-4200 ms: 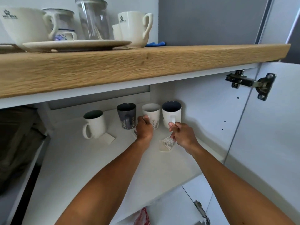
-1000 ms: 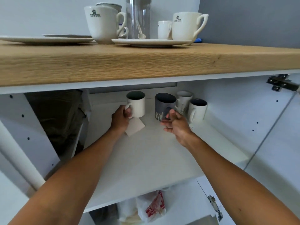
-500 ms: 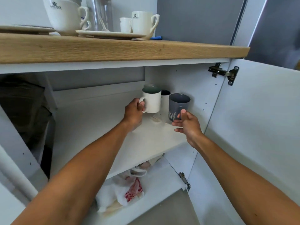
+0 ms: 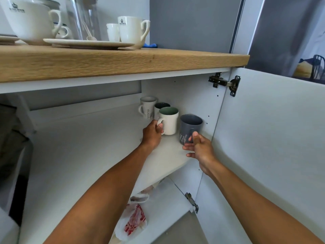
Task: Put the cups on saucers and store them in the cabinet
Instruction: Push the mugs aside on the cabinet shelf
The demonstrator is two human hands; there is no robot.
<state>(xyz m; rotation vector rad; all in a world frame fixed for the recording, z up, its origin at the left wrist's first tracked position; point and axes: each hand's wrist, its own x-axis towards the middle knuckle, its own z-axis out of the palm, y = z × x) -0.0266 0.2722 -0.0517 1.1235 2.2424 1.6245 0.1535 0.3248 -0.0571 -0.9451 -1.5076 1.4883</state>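
Inside the open cabinet, on its white shelf [image 4: 84, 155], my left hand [image 4: 152, 135] grips the handle of a white mug with a green inside [image 4: 168, 120]. My right hand [image 4: 197, 148] holds the handle of a grey mug with a plant print [image 4: 189, 125] near the shelf's right wall. Behind them stand a pale patterned mug [image 4: 147, 106] and a dark-lined white mug [image 4: 161, 106], partly hidden. No saucer shows under the mugs.
The open cabinet door [image 4: 272, 138] hangs at the right on a hinge [image 4: 224, 83]. A wooden countertop [image 4: 123, 62] above carries white cups [image 4: 131, 29], a plate [image 4: 88, 43] and a glass jar [image 4: 84, 16]. A red-and-white bag [image 4: 133, 222] lies on the lower shelf.
Both mugs have slid right toward the back right corner with my hands on them. The flat square seen under the white mug a second ago is out of sight now.
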